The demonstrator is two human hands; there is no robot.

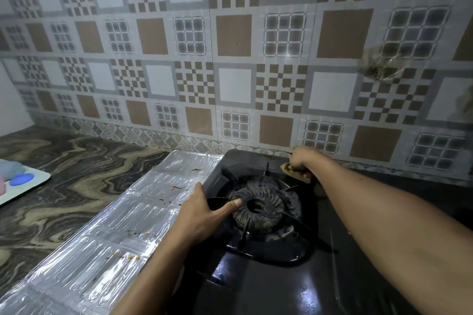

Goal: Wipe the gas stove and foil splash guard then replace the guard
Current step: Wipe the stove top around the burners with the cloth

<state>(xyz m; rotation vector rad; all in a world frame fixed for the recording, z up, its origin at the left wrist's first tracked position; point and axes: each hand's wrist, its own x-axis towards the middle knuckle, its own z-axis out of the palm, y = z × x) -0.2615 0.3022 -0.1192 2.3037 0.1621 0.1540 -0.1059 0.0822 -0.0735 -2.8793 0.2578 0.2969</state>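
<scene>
A black glass gas stove [276, 286] fills the lower right, with a sooty round burner [258, 208] under a black pan support. The silver foil splash guard [107, 227] lies flat on the counter along the stove's left side, dotted with food crumbs. My left hand [202, 212] rests at the stove's left edge, fingers spread, thumb pointing at the burner. My right hand [303, 158] is at the stove's far corner by the wall, closed on a small brown cloth [294, 172] pressed onto the stove top.
A dark marbled counter [58, 176] extends left. A pale tray [23, 186] with blue and pink items sits at the left edge. The patterned tile wall [230, 59] rises directly behind the stove, with a greasy smear [384, 69] at upper right.
</scene>
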